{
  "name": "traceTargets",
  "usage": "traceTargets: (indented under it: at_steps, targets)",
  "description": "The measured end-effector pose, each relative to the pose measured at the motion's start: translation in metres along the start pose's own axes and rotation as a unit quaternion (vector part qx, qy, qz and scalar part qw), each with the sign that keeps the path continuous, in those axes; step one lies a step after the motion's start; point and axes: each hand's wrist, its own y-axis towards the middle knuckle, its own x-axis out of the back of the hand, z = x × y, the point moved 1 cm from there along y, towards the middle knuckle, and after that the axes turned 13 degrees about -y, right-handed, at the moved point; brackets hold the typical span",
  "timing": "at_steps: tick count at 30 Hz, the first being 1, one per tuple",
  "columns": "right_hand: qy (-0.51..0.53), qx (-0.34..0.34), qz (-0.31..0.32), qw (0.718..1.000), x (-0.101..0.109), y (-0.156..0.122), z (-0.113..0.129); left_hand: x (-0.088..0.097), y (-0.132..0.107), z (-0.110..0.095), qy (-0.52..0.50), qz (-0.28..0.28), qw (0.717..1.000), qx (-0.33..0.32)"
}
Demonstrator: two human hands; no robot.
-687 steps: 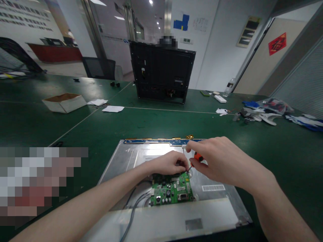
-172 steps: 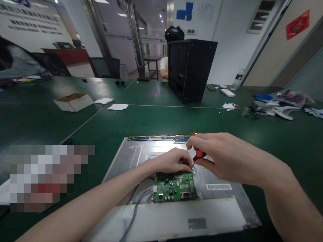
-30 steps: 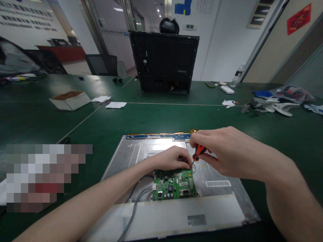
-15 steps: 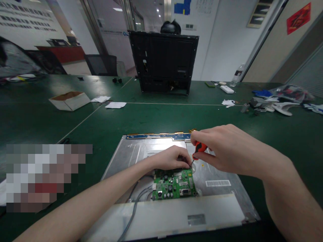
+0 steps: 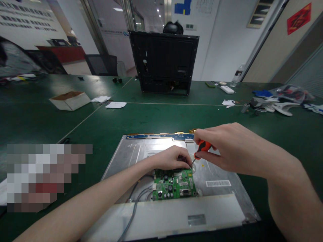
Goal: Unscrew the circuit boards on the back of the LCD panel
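Note:
In my right hand is a red and black screwdriver, tilted, its shaft slanting down to the left. The tip meets the upper right corner of a green circuit board. My left hand is closed at that same corner, fingertips pressed together beside the tip; what they pinch, if anything, is hidden. The board lies on the metal back of a display panel. Grey cables run from the board's left side. Along the panel's far edge sits a narrow blue circuit strip.
A black monitor housing stands upright across the green table. An open cardboard box and papers lie to the left. At the far right are a plastic bottle, a blue glove and assorted parts. A pixelated patch covers the left side.
My right hand and the screwdriver handle have shifted slightly to the right, tilting the screwdriver more. The tip stays at the board's corner. My left hand has not visibly moved.

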Motion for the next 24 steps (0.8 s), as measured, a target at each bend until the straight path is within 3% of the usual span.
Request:
traceTargets:
  at_steps: [17, 20, 24]
  targets:
    - [0.005, -0.008, -0.014, 1.0, 0.006, -0.005, -0.004, 0.004, 0.0, -0.006, -0.01, -0.004, 1.0, 0.003]
    - [0.015, -0.012, -0.02, 1.0, 0.009, -0.007, -0.007, 0.014, 0.0, -0.016, 0.007, -0.039, 0.999, -0.009]
    - [0.018, -0.019, -0.03, 0.999, 0.012, -0.01, -0.011, 0.041, -0.004, -0.035, 0.054, -0.117, 0.992, 0.01]
